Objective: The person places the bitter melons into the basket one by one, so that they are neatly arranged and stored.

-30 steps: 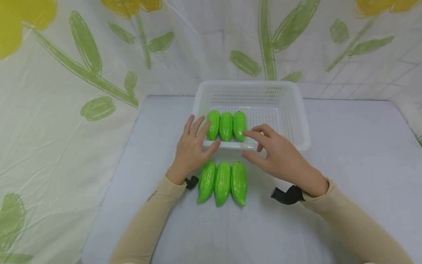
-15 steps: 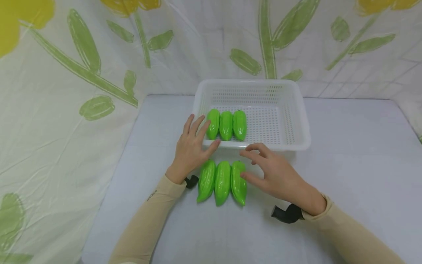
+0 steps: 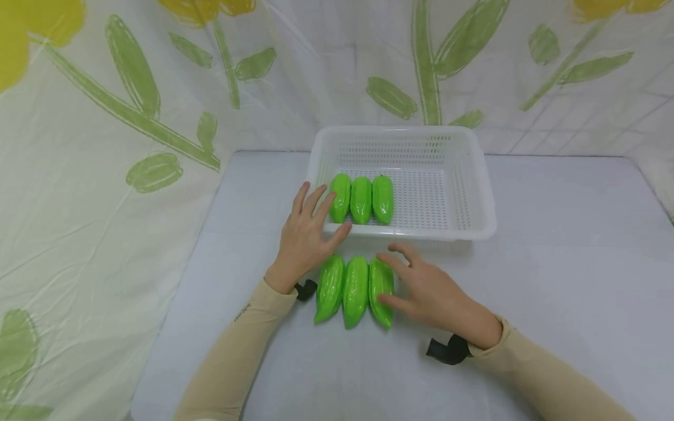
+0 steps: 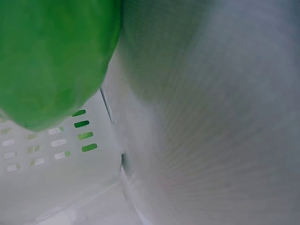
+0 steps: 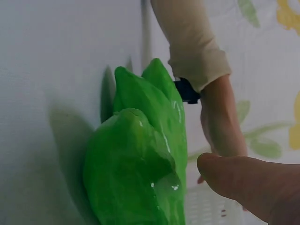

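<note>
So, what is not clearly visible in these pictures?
Head: writing on the left sleeve, too small to read.
Head: part of the rightmost fruit on the table, behind the right hand.
Left wrist: a green fruit, cut off by the top and left edges.
Right wrist: most of the right hand, beyond the edge.

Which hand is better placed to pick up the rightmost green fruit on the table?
Probably the right hand: it hovers open over that green fruit, while the left hand is farther away, by the near left corner of the basket.
</note>
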A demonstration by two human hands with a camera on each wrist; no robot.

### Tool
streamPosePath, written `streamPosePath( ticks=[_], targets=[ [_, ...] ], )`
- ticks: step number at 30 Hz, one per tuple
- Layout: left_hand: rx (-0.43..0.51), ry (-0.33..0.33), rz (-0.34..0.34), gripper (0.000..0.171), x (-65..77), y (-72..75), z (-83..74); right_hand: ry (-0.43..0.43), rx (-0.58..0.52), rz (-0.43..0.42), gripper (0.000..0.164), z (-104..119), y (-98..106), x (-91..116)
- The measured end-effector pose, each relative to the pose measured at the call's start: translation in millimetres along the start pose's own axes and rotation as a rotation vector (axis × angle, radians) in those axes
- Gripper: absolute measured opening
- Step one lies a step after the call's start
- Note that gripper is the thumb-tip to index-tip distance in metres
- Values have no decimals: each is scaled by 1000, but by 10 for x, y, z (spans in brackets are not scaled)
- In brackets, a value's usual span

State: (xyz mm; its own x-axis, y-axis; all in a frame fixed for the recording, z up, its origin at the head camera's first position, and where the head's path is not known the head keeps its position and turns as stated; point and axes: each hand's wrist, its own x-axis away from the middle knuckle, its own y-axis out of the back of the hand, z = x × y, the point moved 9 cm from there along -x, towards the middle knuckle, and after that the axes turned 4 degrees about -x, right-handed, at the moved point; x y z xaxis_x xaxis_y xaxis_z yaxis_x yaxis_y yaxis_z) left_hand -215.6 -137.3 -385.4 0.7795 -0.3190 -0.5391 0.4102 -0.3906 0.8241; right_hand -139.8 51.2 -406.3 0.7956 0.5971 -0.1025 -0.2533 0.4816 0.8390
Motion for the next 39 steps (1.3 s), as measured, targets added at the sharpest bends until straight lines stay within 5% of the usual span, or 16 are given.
streamPosePath(
  ticks=[19,39],
  targets=[
    [-9,-4,4,82,5,14,-9,99,-42,-34,78,55,-266,-11],
    [1,6,11,78,0,2,5,43,-129,26,73,-81,-321,-69]
  ],
)
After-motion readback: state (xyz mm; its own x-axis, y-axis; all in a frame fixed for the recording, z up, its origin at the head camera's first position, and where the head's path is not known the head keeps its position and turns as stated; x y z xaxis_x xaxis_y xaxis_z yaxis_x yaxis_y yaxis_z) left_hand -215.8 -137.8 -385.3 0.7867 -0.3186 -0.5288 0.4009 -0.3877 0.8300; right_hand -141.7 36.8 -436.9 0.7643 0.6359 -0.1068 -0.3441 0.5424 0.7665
